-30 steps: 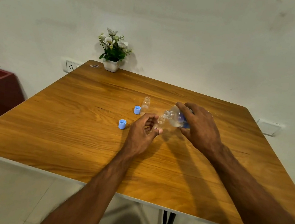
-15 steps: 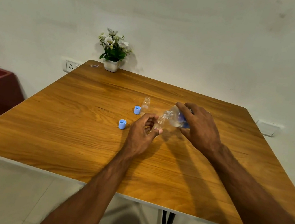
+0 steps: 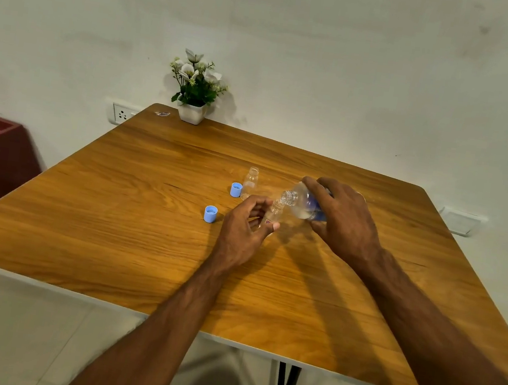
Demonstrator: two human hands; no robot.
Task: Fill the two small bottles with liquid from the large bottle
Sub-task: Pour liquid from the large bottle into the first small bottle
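A large clear plastic bottle with a blue label [image 3: 305, 203] lies tipped almost level above the wooden table [image 3: 111, 221], its open neck pointing left and down at the mouth of a small clear bottle with a red-marked label [image 3: 273, 213]; a little clear liquid pools in the large bottle's lower side, and how much is in the small one cannot be told. The right hand [image 3: 342, 219] is wrapped over the top of the large bottle, fingers curled round its body. The left hand [image 3: 246, 228] closes loosely on the small bottle, thumb in front and fingers behind, holding it upright near the table's middle. A second small clear bottle [image 3: 250, 182] stands uncapped just behind, looking empty, with a light blue plastic cap [image 3: 236, 189] beside it. Another light blue cap [image 3: 210, 213] sits open side up, to the left of the left hand.
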